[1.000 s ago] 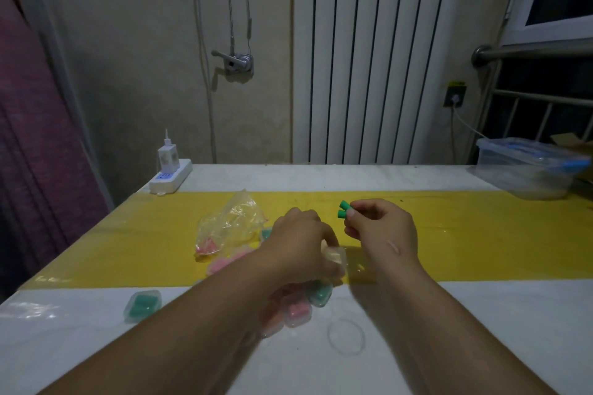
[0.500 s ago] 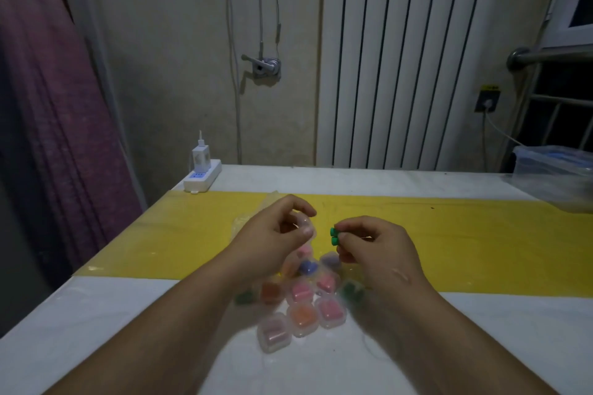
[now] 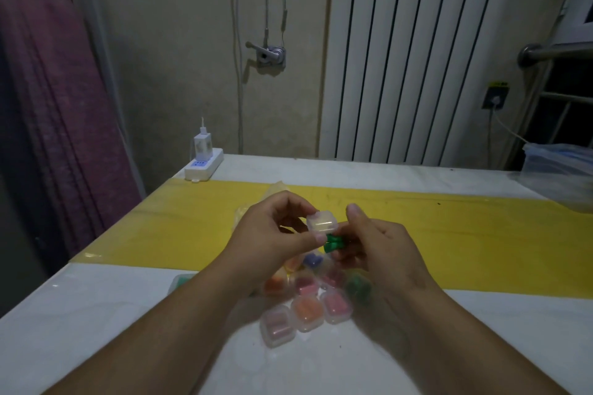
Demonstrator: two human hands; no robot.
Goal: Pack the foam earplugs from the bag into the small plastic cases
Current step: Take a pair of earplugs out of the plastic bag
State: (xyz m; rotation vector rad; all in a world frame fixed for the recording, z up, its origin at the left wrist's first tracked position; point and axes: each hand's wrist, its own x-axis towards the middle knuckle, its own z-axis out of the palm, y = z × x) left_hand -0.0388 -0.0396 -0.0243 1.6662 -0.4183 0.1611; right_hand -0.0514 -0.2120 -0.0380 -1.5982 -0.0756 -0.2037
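Note:
My left hand (image 3: 272,234) holds a small clear plastic case (image 3: 322,221) above the table, its lid raised. My right hand (image 3: 375,244) pinches a pair of green foam earplugs (image 3: 333,243) just under that lid, touching the case. Below my hands, several closed cases (image 3: 308,308) with pink, orange, purple and green earplugs lie clustered on the white table (image 3: 96,330). The clear bag (image 3: 276,191) is mostly hidden behind my left hand on the yellow strip (image 3: 465,234).
A white power strip (image 3: 204,167) with a charger sits at the table's far left corner. A clear plastic storage box (image 3: 558,176) stands at the far right edge. One more case with green earplugs (image 3: 181,280) peeks out left of my left forearm.
My hands have come together. The green earplugs moved from apart to the right of the case to right against it, under its raised lid. The view shifted closer and down.

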